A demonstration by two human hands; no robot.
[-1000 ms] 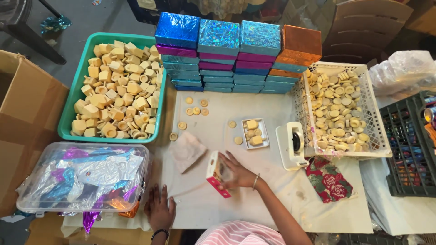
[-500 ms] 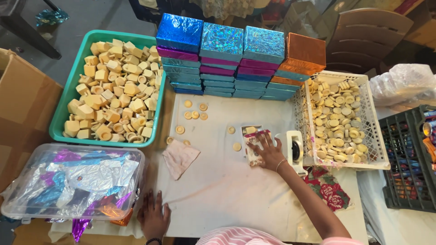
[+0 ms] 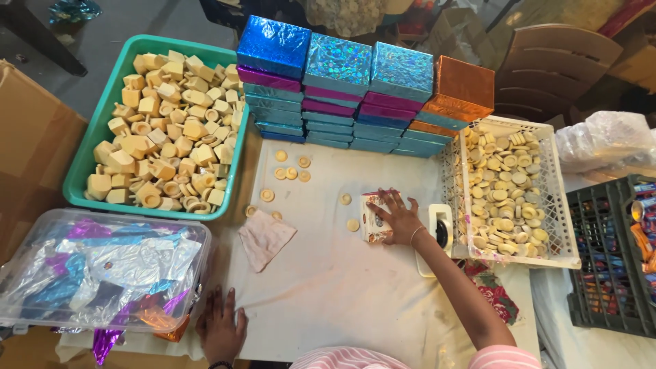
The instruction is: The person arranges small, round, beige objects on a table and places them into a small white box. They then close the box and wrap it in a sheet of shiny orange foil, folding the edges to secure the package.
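My right hand point(image 3: 402, 219) reaches out over the white cloth table point(image 3: 342, 294) and lies over a small white and pink box point(image 3: 372, 220), gripping it where it rests on the cloth. A white tape dispenser point(image 3: 441, 231) sits just right of that hand. Two round tan discs point(image 3: 352, 224) lie just left of the box. My left hand point(image 3: 220, 326) rests flat on the cloth near the front edge, fingers spread, holding nothing. It is beside a clear plastic bin of coloured foil sheets point(image 3: 102, 273).
A green tub point(image 3: 80, 171) of tan blocks stands back left, and a white basket point(image 3: 555, 225) of round discs at right. Stacks of shiny blue, purple and orange boxes point(image 3: 342, 68) line the back. A pinkish cloth point(image 3: 266, 238), loose discs point(image 3: 290, 171), a black crate point(image 3: 605, 273) and a cardboard box point(image 3: 27, 150) surround the table.
My right hand has carried the small box from the front middle of the table up and to the right, down beside the tape dispenser. My left hand has stayed put.
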